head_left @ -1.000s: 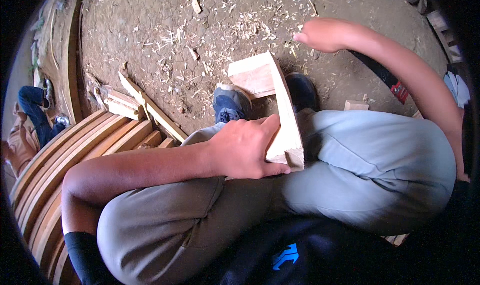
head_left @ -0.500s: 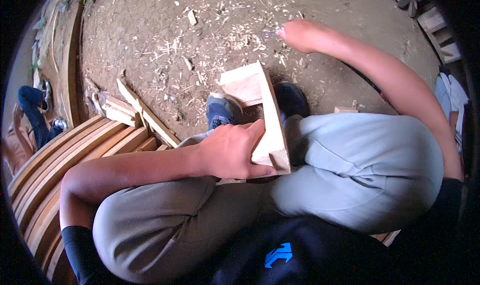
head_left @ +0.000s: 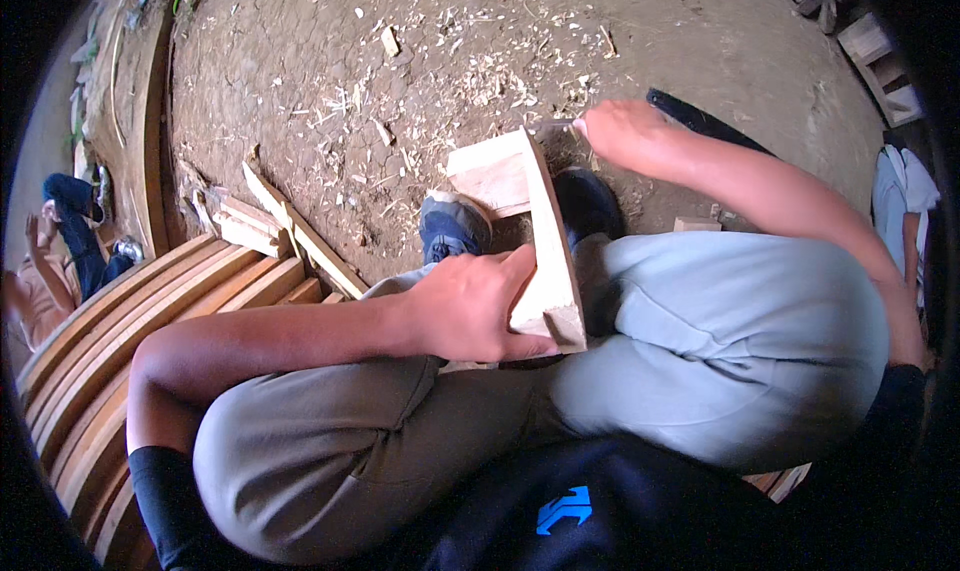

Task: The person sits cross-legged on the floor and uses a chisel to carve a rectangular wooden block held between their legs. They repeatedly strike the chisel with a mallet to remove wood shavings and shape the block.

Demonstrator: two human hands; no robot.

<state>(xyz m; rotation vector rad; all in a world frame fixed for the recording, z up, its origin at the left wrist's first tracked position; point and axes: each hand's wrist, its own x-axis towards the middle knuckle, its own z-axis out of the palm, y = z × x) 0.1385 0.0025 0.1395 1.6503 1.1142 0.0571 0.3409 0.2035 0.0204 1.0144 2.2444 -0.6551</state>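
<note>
Pale wood, a bar [head_left: 552, 271], sits gripped in the left hand [head_left: 470, 306], fingers curled round its side, thumb at the near end. The right hand [head_left: 622, 131] is closed on a thin grey tool [head_left: 552, 126], probably a blade, close by the bar's far end; contact cannot be told. That end meets a pale block [head_left: 490, 176] by the left shoe [head_left: 455, 229]; joined or not, unclear. Farther out: shavings [head_left: 490, 83] on earth floor [head_left: 290, 41], stacked planks [head_left: 190, 286] at left. Judged step: paring the bar. Next move calls for a firm left hold, knuckles clear.
</note>
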